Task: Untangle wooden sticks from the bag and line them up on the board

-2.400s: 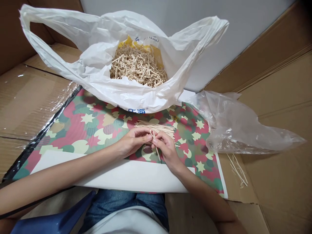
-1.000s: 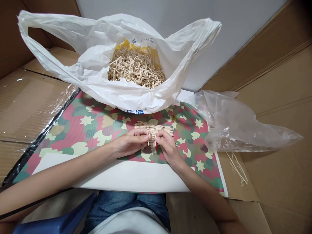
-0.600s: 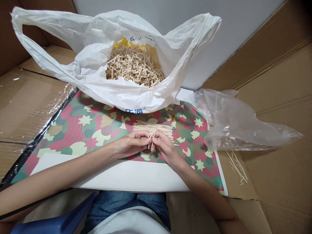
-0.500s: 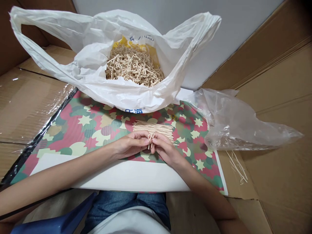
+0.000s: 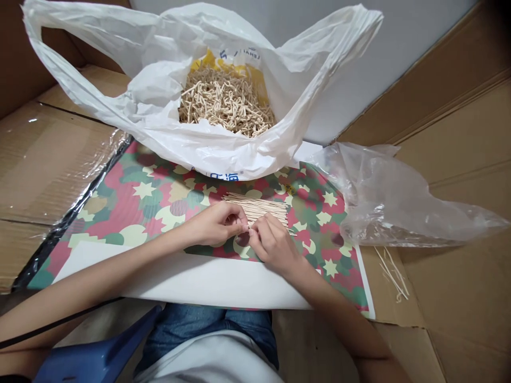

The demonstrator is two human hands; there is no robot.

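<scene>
Over the patterned sheet, my left hand (image 5: 219,223) and my right hand (image 5: 275,243) meet fingertip to fingertip. Both pinch a thin beige strand (image 5: 249,225), of which only a small pale bit shows between the fingers. Just behind the hands, a row of straight beige strands (image 5: 261,205) lies on the sheet, partly covered by my fingers. Farther back, a white plastic bag (image 5: 159,138) gapes open around a heap of small knotted beige strands (image 5: 227,103).
The camouflage-and-star patterned sheet (image 5: 136,213) has a white front edge (image 5: 179,276). A clear plastic bag (image 5: 391,197) slumps at the right, with a few loose strands (image 5: 393,274) on cardboard below it. Cardboard walls (image 5: 459,159) and a blue stool (image 5: 96,356) are nearby.
The looped strand that showed upright between my hands is now mostly hidden in the fingers. My hands have turned over, backs up, with fingertips pinched together. The view has shifted slightly.
</scene>
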